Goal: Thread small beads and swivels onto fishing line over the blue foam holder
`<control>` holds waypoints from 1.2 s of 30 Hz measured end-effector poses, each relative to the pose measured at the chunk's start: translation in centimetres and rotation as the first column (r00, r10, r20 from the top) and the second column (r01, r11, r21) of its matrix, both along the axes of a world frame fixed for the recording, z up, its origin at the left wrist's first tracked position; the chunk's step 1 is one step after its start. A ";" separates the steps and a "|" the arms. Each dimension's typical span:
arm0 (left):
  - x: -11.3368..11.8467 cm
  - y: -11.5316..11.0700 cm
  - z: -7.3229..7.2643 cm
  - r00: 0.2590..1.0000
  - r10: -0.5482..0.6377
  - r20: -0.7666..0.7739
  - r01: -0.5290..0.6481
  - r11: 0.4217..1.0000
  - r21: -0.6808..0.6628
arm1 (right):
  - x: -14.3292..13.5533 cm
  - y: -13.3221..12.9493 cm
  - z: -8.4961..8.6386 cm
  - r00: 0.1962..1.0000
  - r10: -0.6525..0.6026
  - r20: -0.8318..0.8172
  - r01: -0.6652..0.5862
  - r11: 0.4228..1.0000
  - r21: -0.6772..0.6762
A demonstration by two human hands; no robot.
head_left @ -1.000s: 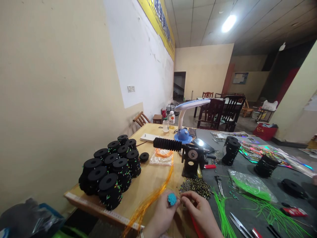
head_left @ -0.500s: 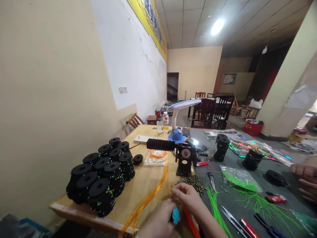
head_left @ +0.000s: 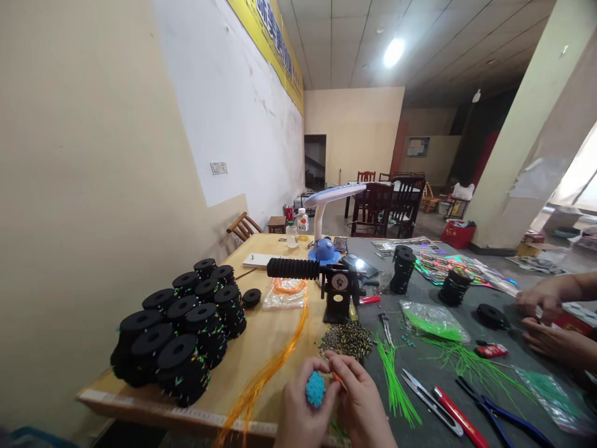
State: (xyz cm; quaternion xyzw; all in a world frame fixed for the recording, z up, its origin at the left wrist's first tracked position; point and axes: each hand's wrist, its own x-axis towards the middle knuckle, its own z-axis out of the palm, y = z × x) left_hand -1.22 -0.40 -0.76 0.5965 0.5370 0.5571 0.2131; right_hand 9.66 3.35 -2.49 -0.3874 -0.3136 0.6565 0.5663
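Low in the middle, at the table's near edge, my left hand [head_left: 305, 404] is curled around a bundle of small turquoise pieces [head_left: 315, 389], which shows between thumb and fingers. My right hand [head_left: 359, 398] meets it fingertip to fingertip. A thin orange-red bit [head_left: 336, 377] shows at its pinched thumb and forefinger; most of it is hidden. Just beyond the fingers lies a heap of small dark and gold beads [head_left: 349, 341]. Behind the heap stands a black clamp-like device [head_left: 337, 298] with a dial, bearing a row of black foam discs [head_left: 293, 269].
Black foam spools [head_left: 180, 354] stand grouped at left. Orange strands [head_left: 275, 361] trail off the near edge. At right lie green strands [head_left: 396, 379], tweezers [head_left: 431, 401], a red tube [head_left: 459, 417] and blue-handled pliers [head_left: 499, 410]. Another person's hands [head_left: 543, 311] work at far right.
The view has shifted slightly right. My left hand has turned so the turquoise bundle shows more fully, and my hands are drawn closer together, nearer to me from the bead heap.
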 end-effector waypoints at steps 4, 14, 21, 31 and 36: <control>0.9 -0.7 -1.0 0.997 0.012 -0.070 -0.009 0.999 0.043 | -0.3 -1.6 -0.9 0.996 -0.018 -0.086 0.013 0.998 -0.055; 0.1 -2.6 -1.1 0.979 -0.056 -0.194 0.046 0.997 -0.056 | 2.3 -4.9 -2.3 0.998 0.058 -0.016 -0.057 0.996 0.068; 0.5 -4.1 -1.3 0.974 -0.070 -0.216 0.049 0.994 -0.102 | 3.1 -7.2 -2.2 0.995 0.080 0.059 -0.088 0.984 0.157; 0.4 -4.4 -0.7 0.957 -0.054 -0.284 0.028 0.995 -0.092 | 2.9 -7.3 -2.3 0.993 0.096 0.073 -0.106 0.981 0.160; 0.5 -4.2 -0.7 0.958 -0.047 -0.283 0.024 0.996 -0.083 | 3.0 -7.1 -2.7 0.993 0.093 0.074 -0.104 0.980 0.168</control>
